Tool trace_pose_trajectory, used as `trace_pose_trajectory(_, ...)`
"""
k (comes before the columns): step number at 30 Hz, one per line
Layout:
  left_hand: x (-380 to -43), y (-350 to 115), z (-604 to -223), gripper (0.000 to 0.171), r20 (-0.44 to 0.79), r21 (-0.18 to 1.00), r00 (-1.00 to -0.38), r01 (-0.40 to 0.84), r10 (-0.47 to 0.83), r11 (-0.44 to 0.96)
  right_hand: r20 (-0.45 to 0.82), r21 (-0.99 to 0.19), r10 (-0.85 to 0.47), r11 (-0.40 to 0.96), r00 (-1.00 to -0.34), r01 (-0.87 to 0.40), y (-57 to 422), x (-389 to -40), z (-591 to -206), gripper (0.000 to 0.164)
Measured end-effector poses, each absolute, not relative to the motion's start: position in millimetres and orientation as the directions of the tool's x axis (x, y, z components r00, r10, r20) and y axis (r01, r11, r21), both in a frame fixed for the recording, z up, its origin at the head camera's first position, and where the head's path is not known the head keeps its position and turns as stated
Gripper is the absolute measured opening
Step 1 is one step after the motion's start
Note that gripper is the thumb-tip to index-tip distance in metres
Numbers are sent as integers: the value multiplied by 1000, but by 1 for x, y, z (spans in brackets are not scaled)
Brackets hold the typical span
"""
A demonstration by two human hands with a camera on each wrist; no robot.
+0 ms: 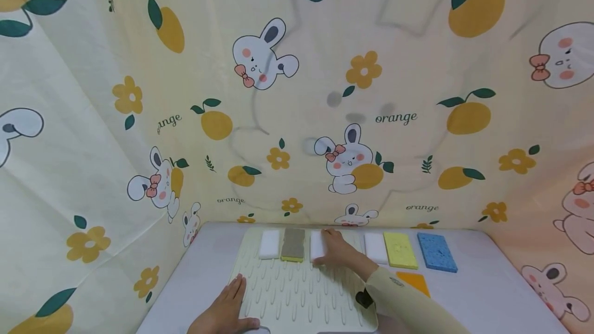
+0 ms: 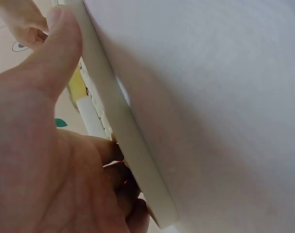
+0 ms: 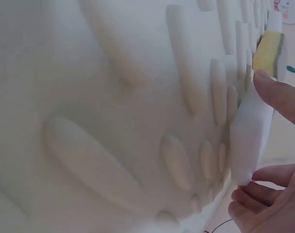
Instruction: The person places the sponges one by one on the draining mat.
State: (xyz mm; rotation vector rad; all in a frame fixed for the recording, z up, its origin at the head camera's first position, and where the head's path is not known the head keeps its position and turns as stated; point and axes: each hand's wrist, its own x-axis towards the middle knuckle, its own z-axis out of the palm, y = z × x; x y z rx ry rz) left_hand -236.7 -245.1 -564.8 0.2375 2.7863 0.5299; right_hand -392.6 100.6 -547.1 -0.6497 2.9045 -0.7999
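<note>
A cream drying mat [image 1: 283, 285] with raised ridges lies on the table. Along its far edge sit a white sponge [image 1: 269, 245], a grey-topped yellow scrub sponge [image 1: 293, 245] and another white sponge [image 1: 316, 245]. My right hand [image 1: 337, 249] holds this last one by its ends; in the right wrist view, thumb and fingers pinch the white block [image 3: 249, 136] right at the ridged surface. My left hand [image 1: 221, 307] rests on the mat's left edge with extended fingers. The left wrist view shows the thumb along the mat's side [image 2: 113, 107].
Right of my right hand, a white sponge [image 1: 376, 248], a yellow sponge [image 1: 400, 250] and a blue sponge [image 1: 437, 251] stand in a row. An orange piece [image 1: 414, 282] is partly covered by my right sleeve [image 1: 408, 303]. A printed curtain [image 1: 315, 169] hangs behind the table.
</note>
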Motion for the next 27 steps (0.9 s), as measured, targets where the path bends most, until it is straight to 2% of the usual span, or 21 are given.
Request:
trace_pose_trajectory(16,-236,-245,-563,124,-240,377,-943,127,229,918,-26,-526,-383,791,-923,-313,98,-396,-549,112)
trace_pose_trajectory(22,-236,-244,-565,124,-252,382,-941,116,224,917,-11,-513,-408,786,-913,-345,102,-394,-550,118)
trace_pose_trajectory(27,-235,-245,-563,123,-259,384,-940,110,221,917,11,-518,-423,773,-906,-367,107,-388,-543,116)
